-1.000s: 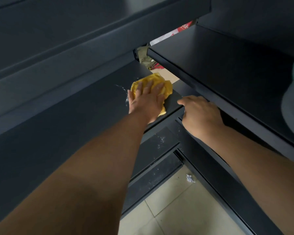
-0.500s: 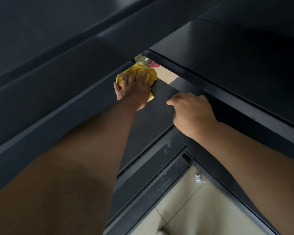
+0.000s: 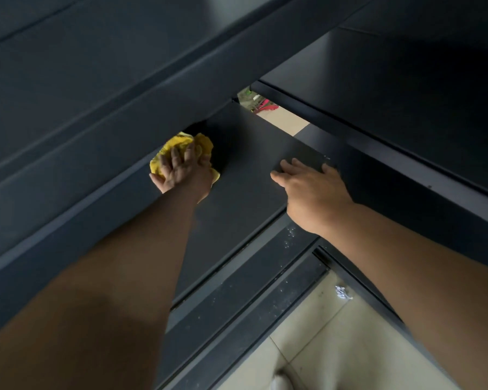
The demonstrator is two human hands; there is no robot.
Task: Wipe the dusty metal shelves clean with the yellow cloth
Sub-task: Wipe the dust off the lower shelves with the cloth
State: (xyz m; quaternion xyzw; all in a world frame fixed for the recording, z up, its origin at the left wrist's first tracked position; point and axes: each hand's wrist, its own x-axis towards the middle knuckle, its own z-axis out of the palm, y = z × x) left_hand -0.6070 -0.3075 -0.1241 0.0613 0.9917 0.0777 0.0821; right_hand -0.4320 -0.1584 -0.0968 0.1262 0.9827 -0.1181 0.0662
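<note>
**Cloth sweeps from the shelf's right end back into its rear left**

The yellow cloth (image 3: 187, 144) now lies just left of the frame's centre, bunched at the back of the dark metal shelf (image 3: 245, 175) and partly tucked under the overhanging edge of the shelf above (image 3: 124, 114). A second ago it sat near the shelf's right end, close to the bright gap (image 3: 279, 119) where pale floor shows through; it has since slid left and deeper. The left hand (image 3: 181, 171) lies on top of it with fingers spread flat, pressing it down rather than clutching it.

The right hand (image 3: 313, 190) has changed too. It was curled at the shelf's edge; now it is relaxed, its straight fingers resting on the shelf's right end and holding nothing, most likely as a brace.

The stretch of shelf between the two hands looks even and matte, so the right end seems to be done and the wiping appears to be working towards the rear and left. The left part of this shelf is hidden behind the forearm, so its state cannot be told.

Below, in the lower middle of the frame, the lower shelf (image 3: 237, 291) carries pale specks (image 3: 289, 235) and looks unwiped, so much of the task probably remains. A crumpled white scrap (image 3: 343, 292) lies on the tiled floor (image 3: 335, 347).
</note>
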